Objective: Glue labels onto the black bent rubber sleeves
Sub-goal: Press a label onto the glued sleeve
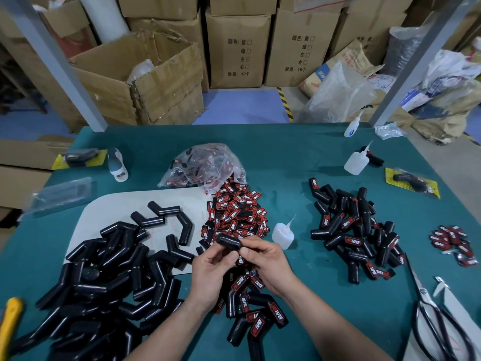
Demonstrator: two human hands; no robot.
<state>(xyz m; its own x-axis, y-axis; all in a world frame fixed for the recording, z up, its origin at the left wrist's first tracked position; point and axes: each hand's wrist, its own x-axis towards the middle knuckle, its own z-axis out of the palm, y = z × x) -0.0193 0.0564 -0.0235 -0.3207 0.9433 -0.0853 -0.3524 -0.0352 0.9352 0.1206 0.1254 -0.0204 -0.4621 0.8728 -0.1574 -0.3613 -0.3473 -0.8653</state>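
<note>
Right, both my hands pinch one black sleeve [228,242]. Left hand [212,272] grips below; right hand [265,261] fingertips squeeze its end.

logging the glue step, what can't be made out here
All head view.
Held sleeve: left hand and right hand cover its lower half, hiding label placement.
Scissors: cut off by bottom edge.
Yellow tool: blurred, cut by left edge.
Far glue bottle: print too small.

A single wide-angle view is taken from head height, tilted forward and down close over the green table [286,162], cardboard boxes [239,48] faced beyond.
</note>
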